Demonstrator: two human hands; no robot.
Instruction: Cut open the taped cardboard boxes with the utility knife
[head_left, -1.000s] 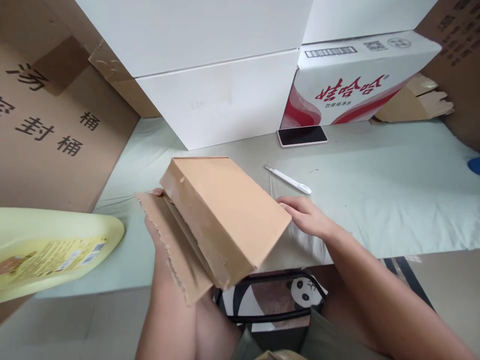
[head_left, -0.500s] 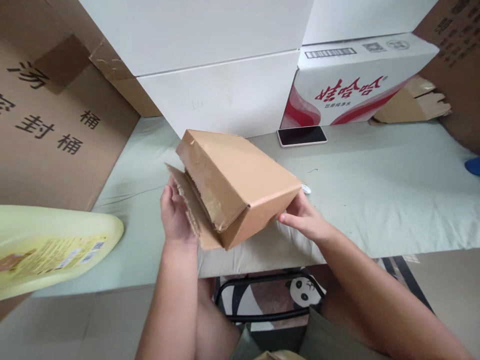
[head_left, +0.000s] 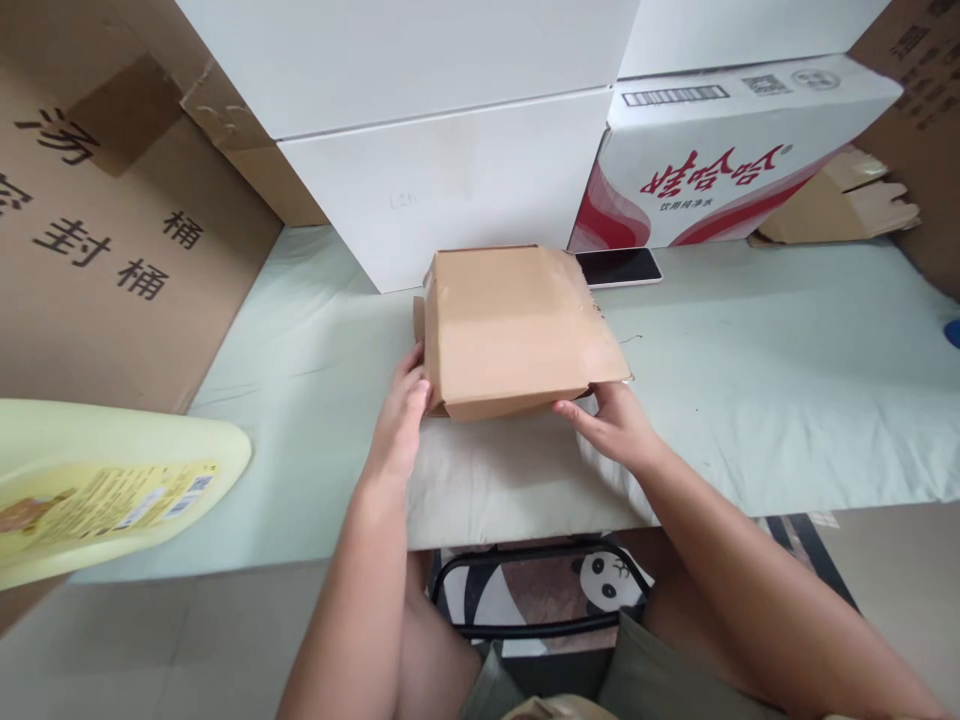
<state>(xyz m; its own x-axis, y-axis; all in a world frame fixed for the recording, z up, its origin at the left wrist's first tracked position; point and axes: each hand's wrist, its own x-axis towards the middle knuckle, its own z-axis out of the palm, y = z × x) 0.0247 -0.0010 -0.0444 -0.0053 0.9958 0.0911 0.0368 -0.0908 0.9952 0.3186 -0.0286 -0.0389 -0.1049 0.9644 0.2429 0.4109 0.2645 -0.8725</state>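
A brown cardboard box (head_left: 517, 325) is between my two hands, over the pale green cloth-covered surface (head_left: 757, 400). Its flap on the right has a torn, ragged edge, and another flap shows at the left side. My left hand (head_left: 401, 415) grips the left side of the box, thumb on the near corner and fingers partly hidden behind. At the near right corner my right hand (head_left: 611, 425) holds it, thumb along the front edge and fingers out of sight underneath. Whether the box touches the cloth is hard to tell.
Behind stand large white boxes (head_left: 450, 190) and a red-and-white water carton (head_left: 697, 180). A phone (head_left: 622, 266) lies beside the box, partly covered by it. On the left are a big printed carton (head_left: 112, 300) and a pale yellow bottle (head_left: 127, 490). Torn cardboard (head_left: 840, 205) lies far right.
The cardboard box has been turned and levelled, its torn flap now on the right. It has moved slightly back, partly over the phone. My left hand has shifted right and away from me with it.
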